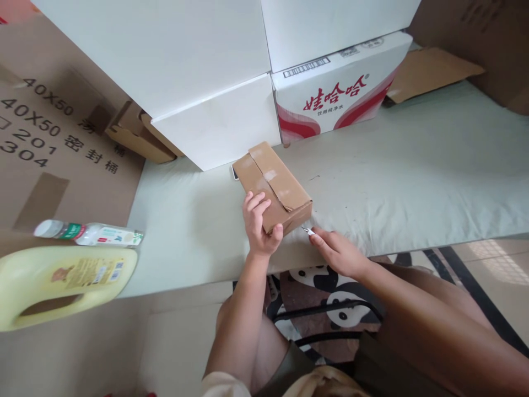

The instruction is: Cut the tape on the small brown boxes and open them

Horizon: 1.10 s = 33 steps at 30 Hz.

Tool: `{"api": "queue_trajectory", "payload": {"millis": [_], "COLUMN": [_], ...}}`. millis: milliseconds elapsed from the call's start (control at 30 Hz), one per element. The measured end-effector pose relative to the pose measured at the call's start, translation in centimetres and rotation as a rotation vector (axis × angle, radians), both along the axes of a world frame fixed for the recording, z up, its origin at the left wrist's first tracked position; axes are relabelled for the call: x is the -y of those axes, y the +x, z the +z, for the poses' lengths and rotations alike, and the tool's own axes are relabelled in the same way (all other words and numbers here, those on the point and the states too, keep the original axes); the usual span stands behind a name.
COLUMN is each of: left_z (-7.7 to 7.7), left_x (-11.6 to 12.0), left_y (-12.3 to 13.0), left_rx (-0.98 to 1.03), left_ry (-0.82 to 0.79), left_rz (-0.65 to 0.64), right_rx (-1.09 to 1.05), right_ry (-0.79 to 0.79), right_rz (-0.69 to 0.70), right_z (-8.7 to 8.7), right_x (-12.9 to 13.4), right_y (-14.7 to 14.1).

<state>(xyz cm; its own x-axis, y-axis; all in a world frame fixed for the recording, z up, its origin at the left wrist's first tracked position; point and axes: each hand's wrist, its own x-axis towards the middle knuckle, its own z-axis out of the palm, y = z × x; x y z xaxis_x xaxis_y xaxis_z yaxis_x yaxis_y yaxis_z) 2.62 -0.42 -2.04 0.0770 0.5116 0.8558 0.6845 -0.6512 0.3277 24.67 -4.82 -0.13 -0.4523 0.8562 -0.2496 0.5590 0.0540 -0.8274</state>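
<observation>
While one left hand [260, 225] steadies one small brown carton [286, 175] at the centre of the frame, I view one right hand [335, 251] just to its lower right. The left fingers, parted and bent, have hold of the carton's near left part, the thumb by its near end. The right fingers are closed in a pinch on one small tool [308, 231], white-bodied with a metal tip; the tip is close to the carton's near end, and from my station I cannot tell whether they touch. Beneath spreads one pale green cover [438, 171]. At upper middle I count four white boxes [219, 121], one bearing three large red characters. At left are one printed brown box [61, 146], one clear bottle [91, 234] and one yellow jug [97, 270].
</observation>
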Motion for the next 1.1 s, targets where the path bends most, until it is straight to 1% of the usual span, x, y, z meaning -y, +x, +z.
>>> {"api": "queue_trajectory", "payload": {"millis": [100,233,333,433,600,733,800,933,1067,1100], "left_z": [-0.1,-0.1,-0.1,-0.2,-0.5,-0.6,-0.5,-0.2,-0.1,-0.1], "left_x": [0.0,0.0,0.0,0.0,0.2,0.2,0.2,-0.1,-0.1,-0.1], "left_y": [0.0,0.0,-0.1,-0.3,-0.7,-0.7,-0.6,-0.1,0.2,0.3], "left_rx": [-0.004,-0.041,-0.025,0.002,0.022,0.021,0.037,0.072,0.081,0.084], "left_ry": [0.001,-0.016,-0.009,-0.012,-0.037,-0.046,-0.035,-0.010,-0.004,-0.007], "left_rz": [-0.002,0.051,0.040,0.016,0.023,0.032,0.018,-0.017,-0.034,-0.034], "right_rx": [-0.008,-0.037,-0.023,0.063,0.218,0.306,0.295,0.186,0.220,0.236], "right_ry": [0.004,0.016,0.020,0.016,0.015,0.002,-0.032,-0.136,-0.112,-0.085], "right_rz": [0.001,0.013,0.032,0.063,0.066,0.039,0.041,0.045,0.094,0.068], "right_z": [0.3,0.7,0.9,0.8,0.1,0.4,0.7,0.9,0.3,0.1], "right_x": [0.1,0.0,-0.4,-1.1,-1.7,-2.4,-2.9,-4.1,-5.0,-5.2], "right_y": [0.1,0.4,0.8,1.5,2.3,2.7,3.1,4.7,7.0,7.6]}}
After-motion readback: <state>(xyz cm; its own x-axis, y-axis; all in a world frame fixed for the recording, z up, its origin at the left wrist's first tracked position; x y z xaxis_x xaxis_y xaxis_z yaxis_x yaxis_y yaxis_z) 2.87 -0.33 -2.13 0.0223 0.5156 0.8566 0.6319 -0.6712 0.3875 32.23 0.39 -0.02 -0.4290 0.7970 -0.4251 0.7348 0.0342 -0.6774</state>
